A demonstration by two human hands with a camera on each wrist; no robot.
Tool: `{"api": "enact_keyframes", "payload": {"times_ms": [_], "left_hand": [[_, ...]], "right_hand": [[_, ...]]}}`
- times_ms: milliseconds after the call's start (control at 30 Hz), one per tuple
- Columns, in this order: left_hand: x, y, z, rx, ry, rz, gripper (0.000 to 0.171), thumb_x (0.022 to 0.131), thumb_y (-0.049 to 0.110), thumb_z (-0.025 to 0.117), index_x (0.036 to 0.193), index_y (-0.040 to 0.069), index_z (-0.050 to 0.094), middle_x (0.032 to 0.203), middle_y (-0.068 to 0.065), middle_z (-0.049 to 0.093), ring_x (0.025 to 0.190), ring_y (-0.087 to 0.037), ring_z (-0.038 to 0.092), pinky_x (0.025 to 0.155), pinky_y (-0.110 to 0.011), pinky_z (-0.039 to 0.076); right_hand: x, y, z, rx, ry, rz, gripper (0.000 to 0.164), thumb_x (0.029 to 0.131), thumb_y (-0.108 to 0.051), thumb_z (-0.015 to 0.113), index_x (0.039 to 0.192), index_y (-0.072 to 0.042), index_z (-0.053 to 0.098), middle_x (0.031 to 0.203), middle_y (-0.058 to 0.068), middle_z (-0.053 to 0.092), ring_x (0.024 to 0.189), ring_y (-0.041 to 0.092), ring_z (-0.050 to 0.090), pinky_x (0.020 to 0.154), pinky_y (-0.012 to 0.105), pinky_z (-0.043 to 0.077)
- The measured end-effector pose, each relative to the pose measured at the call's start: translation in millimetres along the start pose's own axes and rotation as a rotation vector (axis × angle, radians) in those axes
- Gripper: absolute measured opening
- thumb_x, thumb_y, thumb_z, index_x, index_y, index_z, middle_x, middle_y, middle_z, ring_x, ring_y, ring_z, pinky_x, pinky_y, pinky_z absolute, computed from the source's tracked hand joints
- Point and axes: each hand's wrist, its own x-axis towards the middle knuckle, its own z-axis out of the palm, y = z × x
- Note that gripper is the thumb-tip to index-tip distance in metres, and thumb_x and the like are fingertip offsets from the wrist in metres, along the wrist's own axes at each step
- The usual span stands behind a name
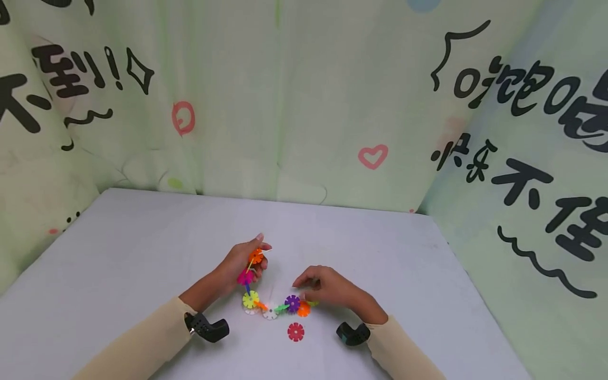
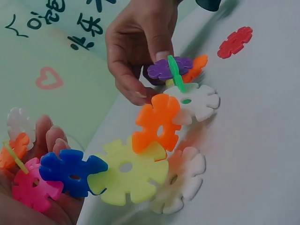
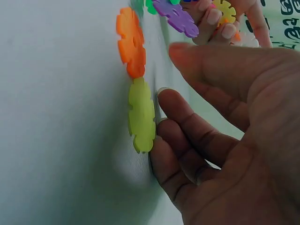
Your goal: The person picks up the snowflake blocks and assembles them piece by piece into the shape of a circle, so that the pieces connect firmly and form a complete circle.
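A chain of colourful plastic flower-shaped linking discs curves from my left hand point(image 1: 231, 264) down to the table. My left hand holds its upper end, where a white disc point(image 2: 19, 123), an orange disc point(image 2: 18, 146) and a pink disc point(image 2: 33, 185) lie against the fingers. A blue disc point(image 2: 73, 172) and a pale yellow disc point(image 2: 112, 180) follow. At the far end are a purple disc point(image 1: 292, 303), an orange disc point(image 3: 130, 43) and a yellow-green disc point(image 3: 141, 117). My right hand point(image 1: 328, 285) is beside that end, thumb and fingers apart, fingertips close against the yellow-green disc.
A loose red disc point(image 1: 295, 332) lies on the white table point(image 1: 370, 237) in front of the chain. Another white disc point(image 2: 185, 180) lies beneath the pale yellow one. A printed curtain point(image 1: 313, 105) hangs behind the table and along its sides.
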Motion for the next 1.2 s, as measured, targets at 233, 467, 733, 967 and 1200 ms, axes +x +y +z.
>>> {"api": "enact_keyframes", "payload": {"times_ms": [233, 467, 733, 967, 1200], "left_hand": [[1.4, -5.8, 0.4, 0.107, 0.034, 0.04, 0.04, 0.098, 0.035, 0.058, 0.118, 0.001, 0.056, 0.077, -0.008, 0.057, 0.065, -0.019, 0.054, 0.06, -0.028, 0.048], [4.0, -7.7, -1.5, 0.129, 0.039, 0.047, 0.04, 0.097, 0.035, 0.06, 0.119, 0.002, 0.056, 0.078, -0.009, 0.058, 0.065, -0.019, 0.054, 0.061, -0.027, 0.048], [5.7, -15.4, -1.7, 0.137, 0.06, 0.008, 0.038, 0.097, 0.034, 0.06, 0.119, 0.003, 0.059, 0.079, -0.009, 0.059, 0.063, -0.018, 0.053, 0.058, -0.026, 0.047], [4.2, -13.8, -4.7, 0.112, 0.047, 0.003, 0.035, 0.099, 0.029, 0.057, 0.124, 0.004, 0.061, 0.078, -0.008, 0.058, 0.056, -0.016, 0.049, 0.05, -0.024, 0.042], [4.6, -11.3, -4.8, 0.144, 0.009, 0.026, 0.034, 0.101, 0.026, 0.052, 0.123, 0.002, 0.062, 0.077, -0.007, 0.058, 0.054, -0.014, 0.047, 0.05, -0.022, 0.043]], "right_hand": [[-6.2, 1.8, 3.4, -0.048, -0.051, 0.026, 0.028, 0.08, -0.013, 0.08, 0.106, -0.02, 0.072, 0.107, -0.01, 0.059, 0.107, 0.016, 0.047, 0.088, 0.036, 0.044], [-6.3, 3.0, 3.3, -0.165, -0.02, -0.004, 0.027, 0.079, -0.022, 0.083, 0.104, -0.019, 0.072, 0.104, -0.008, 0.055, 0.102, 0.015, 0.046, 0.083, 0.031, 0.044], [-5.7, -1.3, 1.7, -0.223, -0.045, 0.016, 0.025, 0.078, -0.021, 0.084, 0.099, -0.017, 0.071, 0.098, -0.008, 0.052, 0.097, 0.014, 0.048, 0.082, 0.029, 0.047], [1.4, -3.1, 3.4, -0.206, 0.011, 0.016, 0.023, 0.08, -0.009, 0.08, 0.097, -0.015, 0.064, 0.09, -0.008, 0.055, 0.087, 0.014, 0.051, 0.079, 0.028, 0.048], [10.9, -0.7, 3.4, -0.12, 0.113, -0.003, 0.019, 0.083, 0.0, 0.072, 0.097, -0.012, 0.066, 0.082, -0.005, 0.058, 0.078, 0.013, 0.054, 0.072, 0.025, 0.049]]}}
